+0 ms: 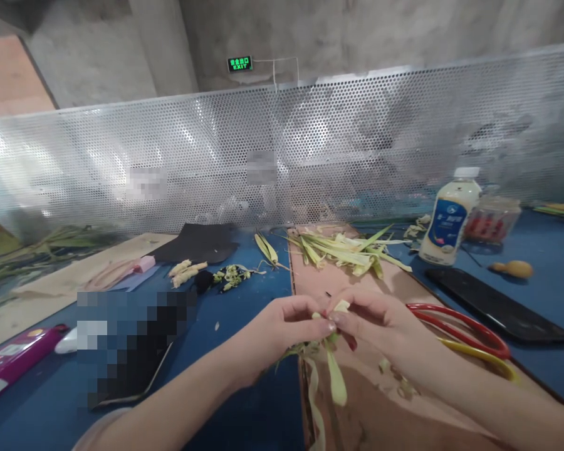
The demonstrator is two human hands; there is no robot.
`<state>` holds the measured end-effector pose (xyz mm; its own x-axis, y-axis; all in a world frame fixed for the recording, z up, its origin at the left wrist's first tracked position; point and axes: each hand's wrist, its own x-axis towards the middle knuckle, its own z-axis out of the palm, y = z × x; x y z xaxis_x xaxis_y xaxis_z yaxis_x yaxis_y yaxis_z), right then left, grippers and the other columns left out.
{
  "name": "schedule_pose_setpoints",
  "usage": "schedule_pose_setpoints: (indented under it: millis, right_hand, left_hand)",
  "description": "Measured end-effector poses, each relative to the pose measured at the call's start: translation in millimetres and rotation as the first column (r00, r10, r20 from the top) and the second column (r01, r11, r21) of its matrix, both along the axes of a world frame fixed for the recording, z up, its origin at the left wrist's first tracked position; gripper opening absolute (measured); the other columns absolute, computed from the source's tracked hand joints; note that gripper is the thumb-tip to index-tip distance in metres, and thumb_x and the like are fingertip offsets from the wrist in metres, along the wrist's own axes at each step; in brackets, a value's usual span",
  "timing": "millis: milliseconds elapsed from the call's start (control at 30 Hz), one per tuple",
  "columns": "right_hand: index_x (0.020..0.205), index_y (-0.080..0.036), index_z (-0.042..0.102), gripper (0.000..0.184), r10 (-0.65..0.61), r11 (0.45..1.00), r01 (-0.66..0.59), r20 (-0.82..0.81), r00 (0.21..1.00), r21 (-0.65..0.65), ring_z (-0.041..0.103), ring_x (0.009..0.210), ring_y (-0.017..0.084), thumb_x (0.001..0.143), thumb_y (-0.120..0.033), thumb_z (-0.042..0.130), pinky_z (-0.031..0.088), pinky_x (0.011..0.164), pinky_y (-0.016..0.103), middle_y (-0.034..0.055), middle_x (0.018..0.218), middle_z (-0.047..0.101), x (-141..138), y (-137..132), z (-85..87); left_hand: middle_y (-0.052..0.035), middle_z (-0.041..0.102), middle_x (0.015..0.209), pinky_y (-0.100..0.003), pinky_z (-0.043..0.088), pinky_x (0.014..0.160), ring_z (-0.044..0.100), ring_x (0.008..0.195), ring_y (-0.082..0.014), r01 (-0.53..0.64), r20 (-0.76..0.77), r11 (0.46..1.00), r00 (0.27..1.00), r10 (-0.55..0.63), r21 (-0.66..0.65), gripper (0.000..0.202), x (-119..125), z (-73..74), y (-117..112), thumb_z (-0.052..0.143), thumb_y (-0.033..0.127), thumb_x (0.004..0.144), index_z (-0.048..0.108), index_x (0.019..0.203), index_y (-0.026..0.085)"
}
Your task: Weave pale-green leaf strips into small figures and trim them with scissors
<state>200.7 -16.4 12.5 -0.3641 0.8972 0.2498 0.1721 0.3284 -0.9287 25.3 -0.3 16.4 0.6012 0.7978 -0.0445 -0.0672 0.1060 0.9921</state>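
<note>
My left hand (294,326) and my right hand (373,316) meet over a tan board (371,401), their thumbs and fingertips pressed together. Between them they pinch a small bundle of pale green husk strips (337,379); one broad strip hangs down, and a long thin one trails over the board's left edge. Fingers hide the middle of the bundle. Something small and dark red shows under the right fingertips, too hidden to name. Past the hands, a heap of loose pale green husks (343,249) lies on the board. Small scraps (399,379) lie below my right hand.
Red looped handles (470,329) and a yellow one lie by my right forearm. Beyond are a black phone (498,307), a labelled bottle (449,219) and a clear tub (491,222). Left are a dark device (141,351), braided pieces (187,273) and black paper (195,243). A perforated metal screen (207,156) stands behind.
</note>
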Motion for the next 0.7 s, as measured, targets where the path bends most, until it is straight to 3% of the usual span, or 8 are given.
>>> schedule_pose_setpoints:
  millis: [100, 200, 300, 400, 500, 600, 700]
  right_hand:
    - [0.080, -0.020, 0.057, 0.017, 0.046, 0.998, -0.044, 0.043, 0.998, -0.036, 0.049, 0.060, 0.010, 0.082, -0.037, 0.053, 0.041, 0.056, 0.022, -0.0023, 0.070, 0.054, 4, -1, -0.2]
    - [0.086, -0.023, 0.059, 0.011, 0.034, 0.997, -0.045, 0.165, 0.986, 0.064, 0.053, 0.069, 0.011, 0.084, -0.032, 0.052, 0.043, 0.063, 0.023, -0.0014, 0.081, 0.059, 8, -2, 4.5]
    - [0.084, -0.023, 0.059, 0.011, 0.091, 0.983, -0.127, 0.247, 0.965, 0.135, 0.055, 0.078, 0.012, 0.086, -0.029, 0.050, 0.043, 0.070, 0.023, -0.0007, 0.085, 0.060, 10, -5, 12.8]
    - [0.080, -0.024, 0.059, 0.009, 0.174, 0.963, -0.233, 0.351, 0.920, 0.133, 0.055, 0.075, 0.011, 0.085, -0.026, 0.052, 0.044, 0.066, 0.022, -0.0015, 0.082, 0.059, 10, -9, 17.9]
    - [0.077, -0.024, 0.060, 0.010, 0.161, 0.949, -0.263, 0.448, 0.880, 0.176, 0.055, 0.073, 0.010, 0.084, -0.023, 0.052, 0.043, 0.064, 0.022, -0.0018, 0.080, 0.060, 8, -12, 19.1]
    - [0.079, -0.023, 0.061, 0.011, 0.175, 0.930, -0.288, 0.414, 0.893, 0.227, 0.056, 0.073, 0.011, 0.085, -0.025, 0.052, 0.044, 0.065, 0.023, -0.0004, 0.081, 0.060, 5, -8, 24.5]
    - [0.087, -0.025, 0.062, 0.014, 0.160, 0.934, -0.250, 0.329, 0.931, 0.254, 0.057, 0.076, 0.012, 0.087, -0.031, 0.050, 0.044, 0.067, 0.024, -0.0004, 0.083, 0.063, -7, 6, 42.0]
  left_hand:
    - [-0.0007, 0.064, 0.075, -0.022, 0.038, 0.073, 0.056, 0.074, -0.0115, 0.056, 0.034, 0.998, 0.998, -0.055, -0.036, 0.012, 0, -0.1, -1, 0.069, 0.022, 0.067, 0.062, 0.073, 0.015]
    - [-0.0019, 0.065, 0.075, -0.023, 0.039, 0.076, 0.057, 0.076, -0.0125, 0.091, 0.045, 0.995, 0.995, -0.089, -0.045, 0.010, 0, 0.4, 0, 0.069, 0.020, 0.067, 0.064, 0.073, 0.015]
    - [0.0005, 0.064, 0.072, -0.021, 0.038, 0.073, 0.055, 0.070, -0.0097, 0.102, 0.007, 0.991, 0.995, -0.102, -0.082, 0.009, -3, 0.3, 1, 0.070, 0.018, 0.064, 0.065, 0.071, 0.015]
    - [0.0015, 0.064, 0.074, -0.021, 0.039, 0.071, 0.054, 0.068, -0.0091, 0.241, -0.057, 0.960, 0.966, -0.251, -0.142, 0.011, -8, -0.2, 2, 0.070, 0.015, 0.063, 0.068, 0.074, 0.016]
    - [0.0027, 0.064, 0.073, -0.021, 0.039, 0.073, 0.054, 0.068, -0.0090, 0.331, -0.077, 0.929, 0.935, -0.347, -0.167, 0.013, -11, 1.0, 2, 0.068, 0.013, 0.063, 0.070, 0.075, 0.017]
    - [0.0031, 0.064, 0.070, -0.021, 0.041, 0.073, 0.055, 0.067, -0.0092, 0.299, -0.057, 0.945, 0.950, -0.308, -0.129, 0.012, -15, 9.8, 3, 0.069, 0.013, 0.061, 0.069, 0.072, 0.018]
    - [0.0025, 0.064, 0.068, -0.021, 0.042, 0.070, 0.055, 0.064, -0.0092, 0.191, -0.050, 0.982, 0.980, -0.191, -0.011, 0.008, -31, 32.6, 4, 0.069, 0.013, 0.062, 0.069, 0.069, 0.018]
